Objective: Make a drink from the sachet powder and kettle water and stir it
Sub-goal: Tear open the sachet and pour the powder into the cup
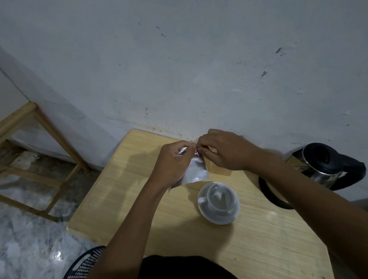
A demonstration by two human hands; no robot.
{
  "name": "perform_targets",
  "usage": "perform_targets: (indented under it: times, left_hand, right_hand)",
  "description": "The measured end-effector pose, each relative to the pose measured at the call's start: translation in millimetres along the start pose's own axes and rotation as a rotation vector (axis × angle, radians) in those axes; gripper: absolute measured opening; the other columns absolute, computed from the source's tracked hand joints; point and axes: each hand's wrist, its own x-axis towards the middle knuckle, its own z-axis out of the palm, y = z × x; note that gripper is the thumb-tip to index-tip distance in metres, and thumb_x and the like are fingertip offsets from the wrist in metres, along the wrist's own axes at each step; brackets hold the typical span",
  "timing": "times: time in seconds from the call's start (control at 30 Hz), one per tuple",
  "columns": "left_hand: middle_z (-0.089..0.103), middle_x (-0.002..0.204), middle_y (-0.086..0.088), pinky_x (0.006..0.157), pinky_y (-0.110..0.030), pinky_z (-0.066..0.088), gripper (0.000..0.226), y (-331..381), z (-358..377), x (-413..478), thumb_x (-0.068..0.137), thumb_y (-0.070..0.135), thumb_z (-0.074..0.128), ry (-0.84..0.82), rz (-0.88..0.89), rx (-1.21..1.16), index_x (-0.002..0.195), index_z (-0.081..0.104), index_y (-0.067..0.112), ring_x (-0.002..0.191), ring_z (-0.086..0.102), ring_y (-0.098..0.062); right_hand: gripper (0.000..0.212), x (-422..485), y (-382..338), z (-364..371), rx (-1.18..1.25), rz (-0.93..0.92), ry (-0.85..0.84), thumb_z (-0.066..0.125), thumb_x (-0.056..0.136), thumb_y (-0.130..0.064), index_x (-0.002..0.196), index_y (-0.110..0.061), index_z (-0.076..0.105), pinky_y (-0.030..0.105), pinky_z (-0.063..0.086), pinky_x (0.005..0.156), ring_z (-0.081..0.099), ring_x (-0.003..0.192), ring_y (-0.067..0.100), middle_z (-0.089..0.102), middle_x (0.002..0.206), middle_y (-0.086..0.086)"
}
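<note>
Both hands are up over the pale wooden counter, just beyond the small white ceramic cup, and they are working on the silver foil sachet. The left grip is clenching round the sachet's upper part, thumb and fingers pinching the top edge. The right grip is meeting it there, its fingertips pinching that same top edge from the other side. The sachet is hanging down from the two grips, its lower end dangling close above the far left of the cup; I cannot tell if the top is torn yet.

The cup is sitting on its round white saucer, with something pale lying inside that is too blurred to tell. To the right of the cup a black ring-shaped base is resting on the counter, partly hidden by the right forearm. Further right of the cup a shiny steel kettle with black lid and handle is standing. Far left of the cup a bare wooden frame is standing on the floor, and nearer the camera a dark perforated plastic basket is peeking in.
</note>
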Motion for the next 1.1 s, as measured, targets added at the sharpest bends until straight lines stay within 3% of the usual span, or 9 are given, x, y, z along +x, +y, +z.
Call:
perform_targets:
  times: [0.07, 0.23, 0.33, 0.4, 0.5, 0.63, 0.73, 0.87, 1.1]
  left_hand:
    - [0.072, 0.073, 0.011, 0.063, -0.006, 0.045, 0.02, 4, 1, 2, 0.092, 0.016, 0.057, 0.0, -0.046, -0.096, 0.081, 0.074, 0.017, 0.069, 0.064, 0.006]
    - [0.075, 0.078, -0.001, 0.079, -0.034, 0.055, 0.019, 7, 5, 5, 0.09, 0.019, 0.059, 0.03, -0.192, -0.256, 0.083, 0.076, 0.016, 0.078, 0.068, -0.013]
    - [0.076, 0.084, 0.002, 0.079, -0.029, 0.055, 0.019, 10, 5, 8, 0.092, 0.021, 0.057, 0.03, -0.214, -0.273, 0.086, 0.075, 0.02, 0.082, 0.07, -0.012]
    - [0.074, 0.082, 0.008, 0.07, -0.018, 0.053, 0.019, 13, 6, 10, 0.093, 0.023, 0.056, 0.037, -0.183, -0.214, 0.084, 0.073, 0.024, 0.079, 0.068, -0.005]
    - [0.072, 0.082, 0.01, 0.063, -0.007, 0.048, 0.019, 14, 8, 10, 0.094, 0.023, 0.054, 0.051, -0.122, -0.134, 0.085, 0.071, 0.024, 0.075, 0.065, 0.001]
    - [0.071, 0.082, 0.01, 0.066, -0.005, 0.045, 0.019, 11, 9, 8, 0.094, 0.024, 0.054, 0.067, -0.05, -0.064, 0.088, 0.071, 0.02, 0.075, 0.062, 0.007]
    - [0.066, 0.075, 0.01, 0.06, -0.006, 0.043, 0.019, 11, 6, 8, 0.095, 0.024, 0.052, 0.014, -0.002, -0.049, 0.09, 0.069, 0.018, 0.065, 0.057, 0.005]
    - [0.065, 0.081, 0.013, 0.066, -0.004, 0.044, 0.017, 10, -1, 8, 0.096, 0.025, 0.051, -0.113, 0.005, -0.007, 0.094, 0.067, 0.022, 0.073, 0.057, 0.009]
    - [0.07, 0.072, 0.009, 0.058, -0.005, 0.041, 0.021, 12, -3, 9, 0.095, 0.021, 0.055, -0.041, 0.049, 0.027, 0.087, 0.074, 0.019, 0.064, 0.058, 0.005]
  right_hand:
    - [0.027, -1, -3, 0, -0.071, -0.059, 0.088, 0.043, 0.097, -0.029, 0.082, -0.014, 0.06, 0.03, 0.038, 0.063, 0.046, 0.071, 0.017, 0.057, 0.07, -0.003]
    - [0.021, -3, -6, 1, -0.322, -0.145, 0.258, 0.048, 0.094, -0.02, 0.079, -0.014, 0.062, 0.033, 0.036, 0.059, 0.049, 0.067, 0.022, 0.057, 0.068, 0.0]
    - [0.017, -2, -5, -5, -0.453, -0.198, 0.329, 0.055, 0.091, -0.012, 0.075, -0.014, 0.061, 0.034, 0.036, 0.055, 0.051, 0.064, 0.023, 0.057, 0.065, 0.001]
    - [0.016, -1, -3, -7, -0.486, -0.198, 0.34, 0.058, 0.09, -0.011, 0.075, -0.014, 0.063, 0.034, 0.038, 0.054, 0.053, 0.064, 0.023, 0.059, 0.065, 0.001]
    - [0.013, -2, 0, -7, -0.388, -0.136, 0.311, 0.059, 0.09, -0.017, 0.081, -0.016, 0.068, 0.034, 0.043, 0.057, 0.058, 0.069, 0.022, 0.067, 0.072, -0.001]
    - [0.022, -4, 0, -20, -0.104, 0.047, 0.225, 0.056, 0.089, -0.044, 0.088, -0.028, 0.071, 0.026, 0.042, 0.067, 0.059, 0.076, 0.009, 0.07, 0.079, -0.012]
    - [0.014, -2, 2, -26, -0.091, 0.077, 0.159, 0.062, 0.09, -0.041, 0.09, -0.03, 0.071, 0.024, 0.038, 0.067, 0.059, 0.072, 0.007, 0.069, 0.076, -0.011]
    - [0.018, -1, 3, -30, -0.106, 0.08, 0.126, 0.058, 0.093, -0.042, 0.095, -0.03, 0.071, 0.028, 0.043, 0.072, 0.06, 0.073, 0.009, 0.071, 0.08, -0.011]
    - [0.025, 1, -1, -27, -0.058, 0.062, 0.1, 0.049, 0.095, -0.04, 0.09, -0.024, 0.068, 0.034, 0.048, 0.071, 0.055, 0.065, 0.009, 0.068, 0.075, -0.009]
